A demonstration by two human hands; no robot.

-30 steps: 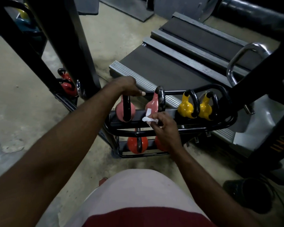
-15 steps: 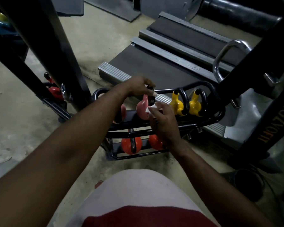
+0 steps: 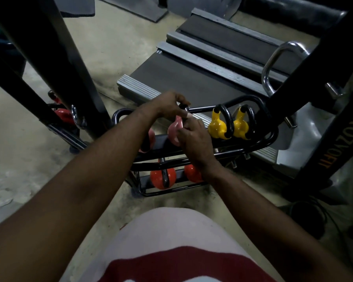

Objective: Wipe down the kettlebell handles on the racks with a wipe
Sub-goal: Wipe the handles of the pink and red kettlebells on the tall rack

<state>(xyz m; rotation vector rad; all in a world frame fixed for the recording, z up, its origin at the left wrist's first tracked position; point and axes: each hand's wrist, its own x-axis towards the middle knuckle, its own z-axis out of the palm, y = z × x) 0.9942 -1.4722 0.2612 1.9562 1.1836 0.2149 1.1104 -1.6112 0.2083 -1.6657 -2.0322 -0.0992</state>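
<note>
Cloth (image 3: 171, 231), white and maroon, sits nearest me at the bottom edge. Forearms (image 3: 90, 180) reach forward over it to a low black rack (image 3: 253, 146) on the concrete floor (image 3: 29, 139). Orange kettlebells (image 3: 161, 178) are on the lower shelf. The right hand (image 3: 194, 139) is above them, fingers curled against the pink kettlebell (image 3: 175, 129) on the upper shelf. I can't tell what it grips, as the wipe is hidden from me. The left hand (image 3: 168, 103) is just behind, fingers wrapped over the top of that kettlebell's black handle (image 3: 182, 106). The second pink kettlebell (image 3: 151, 136) is to the left, mostly behind the left forearm. Two yellow kettlebells (image 3: 218, 127) are to the right on the same shelf, untouched. The treadmill (image 3: 192, 82) deck lies beyond the rack.
</note>
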